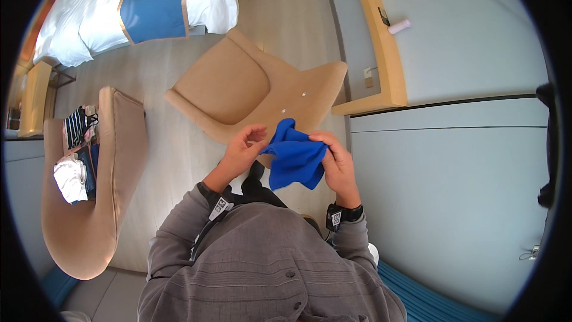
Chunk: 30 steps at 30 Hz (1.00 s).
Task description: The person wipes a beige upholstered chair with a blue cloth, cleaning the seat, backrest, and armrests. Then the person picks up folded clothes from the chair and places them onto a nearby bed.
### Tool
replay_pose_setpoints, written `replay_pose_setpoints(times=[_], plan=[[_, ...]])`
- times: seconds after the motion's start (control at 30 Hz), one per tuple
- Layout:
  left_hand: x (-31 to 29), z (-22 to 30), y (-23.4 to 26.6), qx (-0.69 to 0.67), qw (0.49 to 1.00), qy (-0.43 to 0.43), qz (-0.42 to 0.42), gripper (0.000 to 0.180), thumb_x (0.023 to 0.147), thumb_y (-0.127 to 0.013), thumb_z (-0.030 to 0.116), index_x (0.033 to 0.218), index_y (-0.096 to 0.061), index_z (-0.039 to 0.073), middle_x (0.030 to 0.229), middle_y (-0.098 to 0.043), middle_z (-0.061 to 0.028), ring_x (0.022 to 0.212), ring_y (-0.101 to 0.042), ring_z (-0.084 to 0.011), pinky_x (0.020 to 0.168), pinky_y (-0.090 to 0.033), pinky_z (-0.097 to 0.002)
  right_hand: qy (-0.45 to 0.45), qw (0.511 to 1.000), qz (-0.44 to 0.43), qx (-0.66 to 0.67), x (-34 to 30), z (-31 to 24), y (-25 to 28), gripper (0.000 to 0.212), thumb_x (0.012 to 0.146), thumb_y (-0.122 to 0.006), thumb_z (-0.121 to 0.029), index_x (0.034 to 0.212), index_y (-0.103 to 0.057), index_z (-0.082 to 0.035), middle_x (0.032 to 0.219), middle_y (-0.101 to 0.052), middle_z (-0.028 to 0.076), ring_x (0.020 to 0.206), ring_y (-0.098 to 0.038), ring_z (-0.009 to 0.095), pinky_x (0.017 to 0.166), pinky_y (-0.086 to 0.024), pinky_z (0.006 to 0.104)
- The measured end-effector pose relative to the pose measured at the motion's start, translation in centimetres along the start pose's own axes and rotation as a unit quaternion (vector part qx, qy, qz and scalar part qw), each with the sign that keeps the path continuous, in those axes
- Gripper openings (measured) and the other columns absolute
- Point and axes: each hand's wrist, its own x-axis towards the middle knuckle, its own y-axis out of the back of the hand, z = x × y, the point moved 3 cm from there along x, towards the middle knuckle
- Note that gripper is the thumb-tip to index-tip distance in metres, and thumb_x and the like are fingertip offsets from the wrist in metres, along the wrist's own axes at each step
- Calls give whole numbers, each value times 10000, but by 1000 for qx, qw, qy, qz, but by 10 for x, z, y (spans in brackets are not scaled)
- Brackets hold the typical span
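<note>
Pale floor [280, 6] runs through the room, a bed [152, 6] upper left. At centre, the right hand [339, 170] pinches a blue cloth [296, 164] by its right edge; the left hand [241, 152], half curled, meets its left corner, grip unclear. It looks light and limp, best held by corners. A chair [229, 77] stands beyond; clothes [71, 179] lie on a second chair [77, 238], far left.

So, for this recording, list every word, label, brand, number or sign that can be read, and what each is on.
None can be read.
Left wristband tag: black-and-white pattern, no legible characters.
Right wristband tag: the same kind of pattern, nothing legible.
Small dark panel on the wooden frame: too small to read.
Blue cloth: no print visible.
Folded white garment: no legible text.
</note>
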Motion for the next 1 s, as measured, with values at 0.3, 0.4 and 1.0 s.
replay_pose_setpoints(times=[0.3,0.4,1.0], plan=[[12,31,15,10,998,-33,47,500,1035,-615,221,1490,-520,38,1427,-589,-80,1321,-532,-199,1092,-428,-341,15,992,23,-123,37,59,31,273,974,-479,79,1107,-700,-9,1280,-660,159,1155,-643,303,1057,-472,346],[6,26,7,127,990,-55,9,528,1006,-650,227,1494,-528,66,1453,-571,-76,1337,-519,-215,1069,-434,-343,8,950,45,-309,36,88,36,320,915,-501,112,1083,-733,-32,1288,-657,180,1198,-615,392,1070,-475,394],[-11,-30,16,208,976,45,47,337,996,-685,213,1256,-664,0,1153,-693,-95,1028,-649,-159,891,-531,-319,168,884,156,-407,61,182,26,436,873,-562,84,1292,-629,-14,1399,-521,267,1339,-482,508,1159,-382,557]])
